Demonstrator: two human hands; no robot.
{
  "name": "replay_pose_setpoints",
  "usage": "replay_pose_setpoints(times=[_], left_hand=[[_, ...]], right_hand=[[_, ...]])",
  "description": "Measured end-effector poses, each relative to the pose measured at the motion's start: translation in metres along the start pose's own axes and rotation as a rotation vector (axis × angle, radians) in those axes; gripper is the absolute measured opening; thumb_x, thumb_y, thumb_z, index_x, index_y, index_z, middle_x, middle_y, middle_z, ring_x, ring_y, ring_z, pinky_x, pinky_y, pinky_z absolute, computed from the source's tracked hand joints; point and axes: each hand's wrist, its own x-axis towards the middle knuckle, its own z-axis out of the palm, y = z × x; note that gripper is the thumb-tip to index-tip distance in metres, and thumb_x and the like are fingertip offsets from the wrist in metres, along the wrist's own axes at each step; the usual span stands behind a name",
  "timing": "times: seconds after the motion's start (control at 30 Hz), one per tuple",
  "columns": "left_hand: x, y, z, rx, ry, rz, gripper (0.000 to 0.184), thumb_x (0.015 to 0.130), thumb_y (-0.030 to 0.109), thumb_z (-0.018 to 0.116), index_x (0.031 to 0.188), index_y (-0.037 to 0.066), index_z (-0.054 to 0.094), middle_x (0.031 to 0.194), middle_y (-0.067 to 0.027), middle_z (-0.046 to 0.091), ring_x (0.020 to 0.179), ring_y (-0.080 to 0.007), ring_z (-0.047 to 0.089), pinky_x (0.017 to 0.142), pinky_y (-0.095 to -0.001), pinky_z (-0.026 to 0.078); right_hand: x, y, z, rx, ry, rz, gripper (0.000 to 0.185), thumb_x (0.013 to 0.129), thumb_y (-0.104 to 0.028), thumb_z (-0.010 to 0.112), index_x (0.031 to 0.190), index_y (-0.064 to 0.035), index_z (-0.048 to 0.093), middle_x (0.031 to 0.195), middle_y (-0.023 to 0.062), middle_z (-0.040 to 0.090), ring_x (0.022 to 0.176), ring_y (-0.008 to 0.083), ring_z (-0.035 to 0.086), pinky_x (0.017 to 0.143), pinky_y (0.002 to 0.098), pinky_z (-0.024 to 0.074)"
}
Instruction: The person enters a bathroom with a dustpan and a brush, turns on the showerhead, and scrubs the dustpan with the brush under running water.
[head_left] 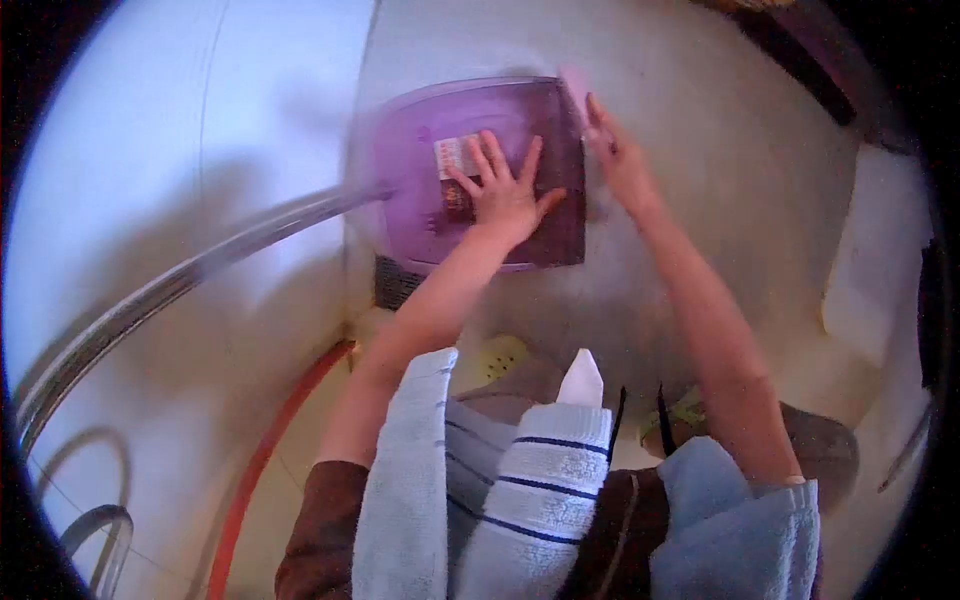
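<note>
A translucent purple plastic box (410,140) with a printed label (457,160) stands against the wall side of the floor. My left hand (506,200) lies on its top face with the fingers spread, partly over the label. Beyond the box's right edge is my right hand (622,160), its fingers closed around a pinkish, blurred piece (575,92) at the box's upper right corner. What this piece is cannot be made out.
A metal rail (230,250) runs from the lower left up to the box. An orange-red hose (262,455) curves below it. Towels (405,500) hang in front of my body. A yellow shoe (502,358) and a dark floor grate (394,285) are below the box.
</note>
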Motion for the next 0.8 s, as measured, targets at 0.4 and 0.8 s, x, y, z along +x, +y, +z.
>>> replay_pose_setpoints(times=[0.4,0.8], left_hand=[[0.015,-0.021,0.060,0.089,0.033,0.017,0.084,0.073,0.056,0.052,0.139,0.018,0.017,0.140,-0.0295,0.001,0.127,-0.0504,-0.005,0.088,-0.0736,-0.001],[0.022,-0.011,0.038,0.018,-0.104,-0.051,0.084,0.073,0.065,0.046,0.139,0.024,0.016,0.138,-0.0320,-0.007,0.127,-0.0498,-0.012,0.087,-0.0736,-0.003]], right_hand=[[0.024,-0.034,0.090,-0.438,-0.252,0.005,0.046,0.088,-0.023,0.045,0.132,-0.0295,0.032,0.093,0.0186,0.060,0.087,0.0354,0.059,0.074,0.0403,0.0455],[0.042,0.016,0.071,-0.093,-0.150,-0.215,0.053,0.087,-0.022,0.047,0.133,-0.0379,0.026,0.099,0.0236,0.058,0.089,0.0394,0.057,0.074,0.0453,0.0465]])
